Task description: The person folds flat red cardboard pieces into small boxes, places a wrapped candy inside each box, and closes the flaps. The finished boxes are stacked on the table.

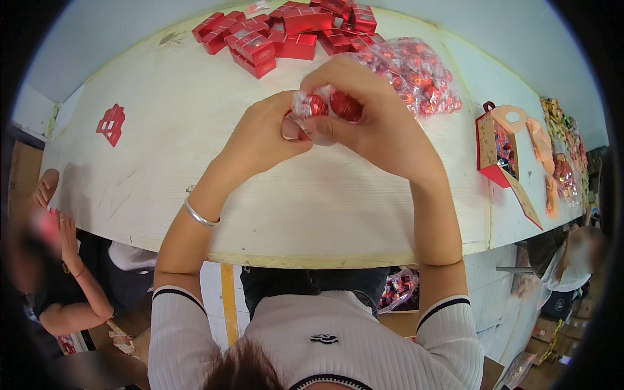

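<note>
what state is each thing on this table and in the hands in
red sweets: wrapped, held
right hand: closed around sweets
left hand: fingers curled, grip partly hidden
red boxes: heaped
clear bag: filled with red sweets, opening unclear
red card: lying flat
gift box: end flap open, contents showing
bracelet: worn

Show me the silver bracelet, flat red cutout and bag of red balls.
Silver bracelet (197, 218): head view, front of band.
Flat red cutout (112, 125): head view, middle.
Bag of red balls (419, 77): head view, middle.
</note>
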Motion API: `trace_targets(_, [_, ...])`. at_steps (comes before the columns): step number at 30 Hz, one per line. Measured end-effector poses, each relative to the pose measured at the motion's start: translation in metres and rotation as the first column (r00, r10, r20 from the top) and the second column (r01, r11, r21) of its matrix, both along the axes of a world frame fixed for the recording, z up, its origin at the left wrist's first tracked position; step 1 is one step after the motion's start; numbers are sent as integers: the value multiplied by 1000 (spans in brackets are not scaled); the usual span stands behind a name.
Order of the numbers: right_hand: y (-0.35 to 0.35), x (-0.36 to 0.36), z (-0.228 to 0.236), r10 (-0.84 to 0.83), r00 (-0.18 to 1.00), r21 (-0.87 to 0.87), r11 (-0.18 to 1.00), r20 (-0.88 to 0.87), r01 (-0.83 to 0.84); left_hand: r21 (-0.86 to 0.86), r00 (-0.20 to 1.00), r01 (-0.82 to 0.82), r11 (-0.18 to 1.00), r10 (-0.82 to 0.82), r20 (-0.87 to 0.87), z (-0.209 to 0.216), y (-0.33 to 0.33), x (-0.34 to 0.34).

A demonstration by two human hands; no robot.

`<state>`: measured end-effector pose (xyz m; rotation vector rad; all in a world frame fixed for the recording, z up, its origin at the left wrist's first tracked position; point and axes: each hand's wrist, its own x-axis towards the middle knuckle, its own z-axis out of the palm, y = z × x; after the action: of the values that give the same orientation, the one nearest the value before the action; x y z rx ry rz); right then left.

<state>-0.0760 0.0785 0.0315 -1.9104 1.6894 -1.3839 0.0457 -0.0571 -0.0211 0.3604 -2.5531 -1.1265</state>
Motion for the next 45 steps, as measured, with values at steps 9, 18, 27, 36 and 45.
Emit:
trace_targets(9, [9,1,9,-60,977,129,988,-206,88,-280,989,-87,956,49,-140,-11,6,5])
trace_targets(18, [5,7,-11,-167,849,209,929,-501,306,-295,999,9,955,5,47,-6,10,12])
trace_targets(27, [16,0,4,-95,968,215,966,-231,146,-177,999,8,984,-17,-51,-11,15,9])
trace_targets(36, [17,-22,15,14,999,124,992,51,-20,213,972,-80,974,123,-200,-13,7,7])
trace_targets(45, [-20,-5,-16,-30,913,-79,995,406,67,68,942,12,998,12,-337,-5,11,4])
